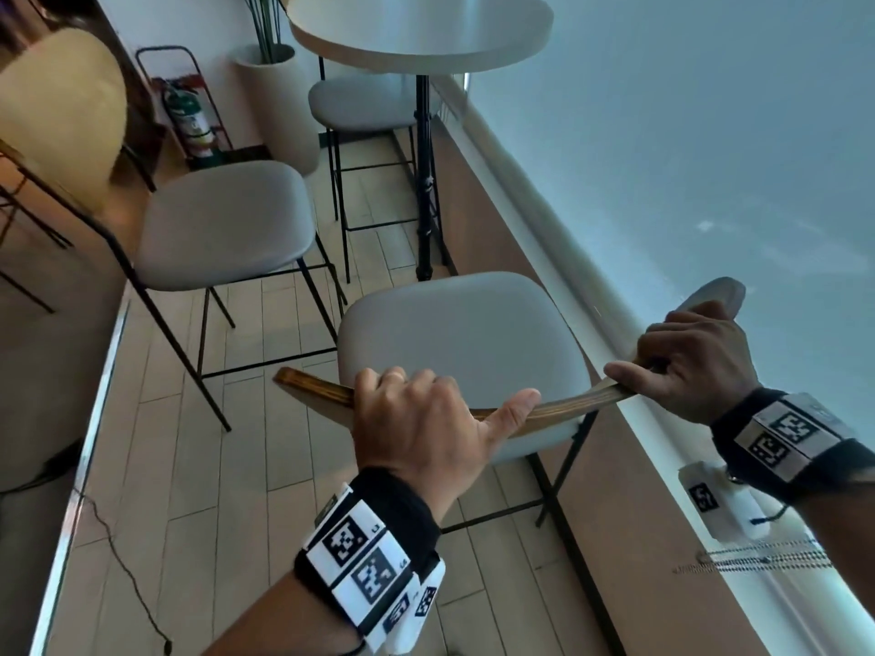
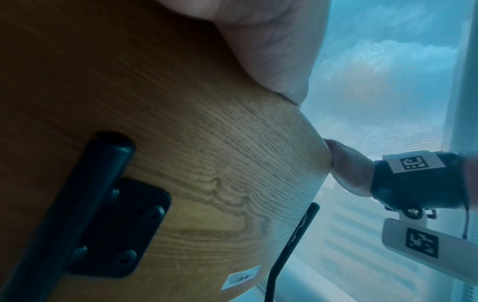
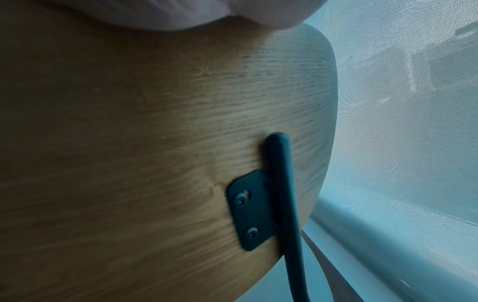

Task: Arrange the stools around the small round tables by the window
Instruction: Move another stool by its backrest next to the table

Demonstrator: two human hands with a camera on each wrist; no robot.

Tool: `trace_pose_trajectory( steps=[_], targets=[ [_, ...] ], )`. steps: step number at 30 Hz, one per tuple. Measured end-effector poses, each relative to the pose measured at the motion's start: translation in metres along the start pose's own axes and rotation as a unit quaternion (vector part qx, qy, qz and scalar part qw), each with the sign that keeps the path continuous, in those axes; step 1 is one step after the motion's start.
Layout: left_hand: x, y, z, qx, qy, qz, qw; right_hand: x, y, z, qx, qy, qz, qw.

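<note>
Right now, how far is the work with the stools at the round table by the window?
Looks done: one stool sits tucked under the round table. In hand: the left hand and right hand both grip the wooden backrest of the nearest stool, which stands short of the table beside the window. Left: placing it, and perhaps the third stool, standing apart.

Left hand (image 1: 426, 419), right hand (image 1: 691, 362): fingers curled.
</note>
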State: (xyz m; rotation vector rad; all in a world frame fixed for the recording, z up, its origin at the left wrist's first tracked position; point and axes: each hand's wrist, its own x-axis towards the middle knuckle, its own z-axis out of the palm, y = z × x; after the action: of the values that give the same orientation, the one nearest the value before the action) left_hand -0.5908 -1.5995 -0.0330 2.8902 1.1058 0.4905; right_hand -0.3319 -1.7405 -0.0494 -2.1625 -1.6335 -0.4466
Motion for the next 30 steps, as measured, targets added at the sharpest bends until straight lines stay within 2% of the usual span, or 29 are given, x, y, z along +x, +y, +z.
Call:
trace_pose_trajectory(
  steps=[6,10,21,27,30],
  targets=[
    [0.005,0.009,0.006,-0.010,0.017,-0.013,1.000,0.004,0.009,0.000,-0.001,0.000,-0.006,1.000],
    [0.004,0.009,0.008,-0.011,0.039,-0.012,0.999,-0.002,0.009,0.003,-0.007,0.023,-0.005,1.000],
    [0.001,0.030,0.008,-0.021,0.038,-0.008,0.999,-0.011,0.023,-0.011,0.015,0.023,-0.004,1.000],
    [0.003,0.032,0.005,-0.018,0.008,-0.022,1.000,-0.008,0.025,-0.012,0.032,0.005,0.011,0.999],
    [-0.003,0.027,0.000,-0.071,0.024,-0.001,0.997,-0.012,0.021,-0.013,0.040,0.002,0.023,0.999]
  ],
)
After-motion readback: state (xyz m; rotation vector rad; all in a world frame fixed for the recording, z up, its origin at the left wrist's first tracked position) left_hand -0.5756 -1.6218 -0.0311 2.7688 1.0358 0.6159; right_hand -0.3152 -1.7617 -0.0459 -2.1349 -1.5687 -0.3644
